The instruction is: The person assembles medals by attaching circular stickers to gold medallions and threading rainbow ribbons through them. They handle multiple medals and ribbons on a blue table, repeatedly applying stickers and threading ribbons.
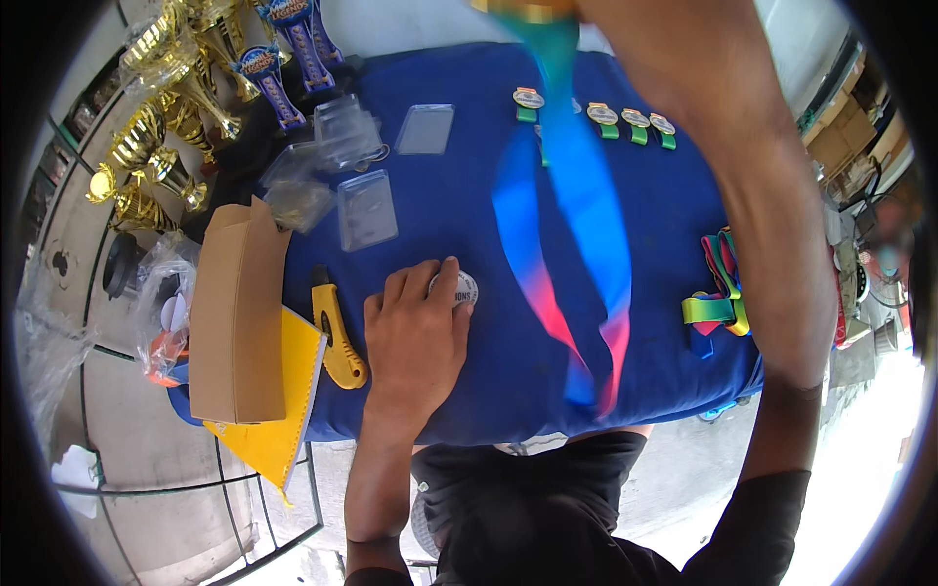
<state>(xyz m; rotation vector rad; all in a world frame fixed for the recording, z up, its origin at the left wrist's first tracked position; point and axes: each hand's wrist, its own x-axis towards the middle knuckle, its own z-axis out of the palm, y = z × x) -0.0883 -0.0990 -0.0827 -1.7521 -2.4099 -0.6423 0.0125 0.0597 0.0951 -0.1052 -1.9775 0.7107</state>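
My left hand [415, 327] lies palm down on the blue cloth, fingers stretched out. Its index finger and thumb touch a small round white disc [470, 287] with dark print, partly covered by the fingers. My right forearm [772, 225] reaches far forward, and the fingers are cut off at the upper edge. By that hand, a gold-rimmed medal [532, 10] is raised, only its lower edge showing. Its ribbon [586, 186], green, blue and pink, hangs down in a long loop, slightly blurred. A yellow box cutter [337, 337] lies left of my left hand.
Several medals [603, 115] lie along the far side of the blue cloth [469, 371]. Clear plastic cases [368, 210], an open cardboard box [237, 322] and a yellow envelope [269, 435] are at left. Gold trophies [166, 166] stand far left; bundled ribbons [718, 293] lie at right.
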